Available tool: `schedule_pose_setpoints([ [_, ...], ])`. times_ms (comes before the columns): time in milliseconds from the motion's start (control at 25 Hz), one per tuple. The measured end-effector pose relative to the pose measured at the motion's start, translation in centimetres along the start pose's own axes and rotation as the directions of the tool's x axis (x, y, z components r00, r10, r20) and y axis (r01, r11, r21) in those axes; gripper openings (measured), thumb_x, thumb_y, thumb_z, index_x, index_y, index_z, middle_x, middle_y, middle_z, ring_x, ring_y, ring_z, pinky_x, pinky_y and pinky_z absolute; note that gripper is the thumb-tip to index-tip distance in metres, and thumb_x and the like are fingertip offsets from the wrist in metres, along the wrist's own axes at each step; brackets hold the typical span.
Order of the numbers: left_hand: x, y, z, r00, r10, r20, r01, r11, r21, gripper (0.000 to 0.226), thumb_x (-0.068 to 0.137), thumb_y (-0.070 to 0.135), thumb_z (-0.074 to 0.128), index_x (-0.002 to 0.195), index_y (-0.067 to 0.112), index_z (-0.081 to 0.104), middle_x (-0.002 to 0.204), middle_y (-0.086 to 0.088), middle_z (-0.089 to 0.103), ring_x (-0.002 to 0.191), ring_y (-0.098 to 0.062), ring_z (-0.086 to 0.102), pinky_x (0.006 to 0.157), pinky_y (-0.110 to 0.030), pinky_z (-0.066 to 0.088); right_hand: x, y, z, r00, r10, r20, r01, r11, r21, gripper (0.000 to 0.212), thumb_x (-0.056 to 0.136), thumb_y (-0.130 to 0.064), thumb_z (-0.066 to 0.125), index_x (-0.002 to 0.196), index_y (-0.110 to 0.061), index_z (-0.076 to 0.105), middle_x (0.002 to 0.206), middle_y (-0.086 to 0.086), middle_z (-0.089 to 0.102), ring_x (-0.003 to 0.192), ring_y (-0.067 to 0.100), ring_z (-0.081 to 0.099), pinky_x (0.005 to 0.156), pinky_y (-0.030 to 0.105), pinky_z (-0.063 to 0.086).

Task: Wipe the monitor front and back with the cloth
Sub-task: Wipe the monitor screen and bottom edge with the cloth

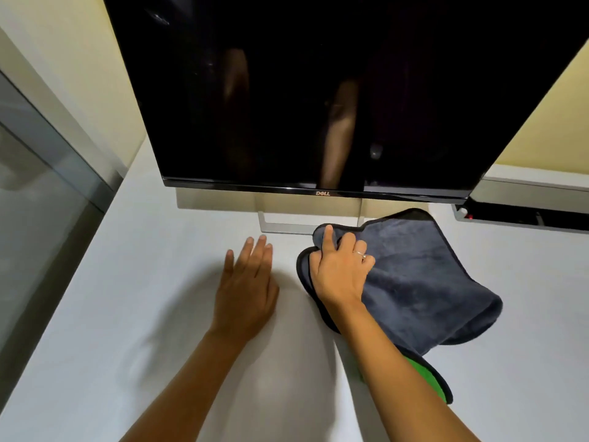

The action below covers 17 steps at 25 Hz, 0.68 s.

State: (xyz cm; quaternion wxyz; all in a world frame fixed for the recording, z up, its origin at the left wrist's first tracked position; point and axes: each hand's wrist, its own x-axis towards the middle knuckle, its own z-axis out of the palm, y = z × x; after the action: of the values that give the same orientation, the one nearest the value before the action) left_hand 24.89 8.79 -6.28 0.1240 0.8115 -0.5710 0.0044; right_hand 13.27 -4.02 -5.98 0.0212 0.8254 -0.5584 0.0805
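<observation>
Monitor [318, 90] dark — right hand [339, 272] grips cloth [424, 282].

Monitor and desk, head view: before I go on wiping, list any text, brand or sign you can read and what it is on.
"DELL": silver logo centred on the lower bezel of the monitor.
Black device at the right edge of the desk: only a small red light shows, no readable text.
Grey cloth held in the right hand: no label visible.

White desk [127, 314], glass panel [38, 186], black device [522, 215] w/ red light.
</observation>
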Motion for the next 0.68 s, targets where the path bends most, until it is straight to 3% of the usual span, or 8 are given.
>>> schedule_pose_setpoints([
  [120,0.0,1.7,1.1,0.999,-0.027,0.032,0.027,1.0,-0.008,0.054,0.09,0.029,0.029,0.137,0.007,0.046,0.146,-0.011,0.041,0.137,-0.029,0.035,0.113,-0.044,0.014,-0.2,-1.2,-0.3,1.0,0.031,-0.005,-0.03,0.999,0.017,0.05,0.077,-0.032,0.037,0.117,-0.021,0.065,0.089,0.013,0.053,0.084,0.03,0.035,0.083,0.052,0.03],
  [200,-0.1,1.7,1.6,0.999,-0.048,0.023,0.048,0.999,-0.006,0.054,0.091,0.029,0.029,0.137,0.008,0.045,0.146,-0.01,0.041,0.136,-0.027,0.036,0.113,-0.043,0.012,-0.3,-2.0,-0.2,0.999,-0.027,0.033,0.027,1.0,0.004,0.043,0.078,-0.031,0.05,0.119,-0.026,0.064,0.095,0.012,0.056,0.095,0.031,0.037,0.094,0.065,0.03],
  [280,-0.2,1.8,1.7,0.998,-0.056,0.023,0.056,0.998,-0.009,0.054,0.091,0.03,0.029,0.138,0.008,0.043,0.147,-0.009,0.04,0.137,-0.026,0.034,0.113,-0.043,0.011,-0.2,-2.4,-0.4,0.989,-0.075,0.126,0.07,0.996,0.049,0.046,0.083,-0.03,0.055,0.13,-0.03,0.055,0.12,0.015,0.053,0.121,0.033,0.031,0.101,0.071,0.017],
  [360,-0.1,1.9,1.7,0.998,-0.059,0.025,0.059,0.998,-0.009,0.054,0.092,0.03,0.027,0.139,0.009,0.042,0.149,-0.008,0.038,0.139,-0.025,0.031,0.114,-0.043,0.011,-0.2,-1.9,-0.4,0.965,-0.113,0.237,0.087,0.989,0.119,0.05,0.093,-0.033,0.036,0.144,-0.033,0.035,0.152,0.017,0.024,0.143,0.036,0.005,0.106,0.067,-0.002],
  [440,-0.2,1.9,1.6,0.998,-0.057,0.028,0.057,0.998,0.002,0.054,0.091,0.029,0.025,0.139,0.009,0.042,0.149,-0.008,0.037,0.139,-0.026,0.03,0.114,-0.044,0.013,-0.1,-1.0,-0.7,0.948,-0.144,0.284,0.104,0.983,0.153,0.057,0.094,-0.033,0.015,0.15,-0.029,0.02,0.158,0.013,-0.001,0.144,0.034,-0.009,0.109,0.062,-0.006],
  [520,-0.2,1.9,1.5,0.998,-0.054,0.034,0.054,0.999,0.007,0.056,0.09,0.028,0.025,0.139,0.008,0.042,0.15,-0.008,0.036,0.14,-0.026,0.03,0.114,-0.046,0.015,0.1,0.7,-0.7,0.941,-0.145,0.307,0.109,0.985,0.131,0.055,0.097,-0.029,0.018,0.151,-0.022,0.014,0.158,0.011,-0.005,0.145,0.03,-0.007,0.113,0.055,-0.002],
  [680,-0.3,1.9,1.5,0.997,-0.06,0.045,0.06,0.998,-0.014,0.057,0.09,0.029,0.026,0.14,0.008,0.04,0.151,-0.008,0.034,0.141,-0.026,0.028,0.114,-0.047,0.017,0.6,3.2,-0.3,0.976,-0.079,0.202,0.045,0.985,0.168,0.05,0.098,-0.02,0.033,0.147,-0.011,0.03,0.156,0.015,0.014,0.145,0.031,0.012,0.116,0.045,0.008],
])
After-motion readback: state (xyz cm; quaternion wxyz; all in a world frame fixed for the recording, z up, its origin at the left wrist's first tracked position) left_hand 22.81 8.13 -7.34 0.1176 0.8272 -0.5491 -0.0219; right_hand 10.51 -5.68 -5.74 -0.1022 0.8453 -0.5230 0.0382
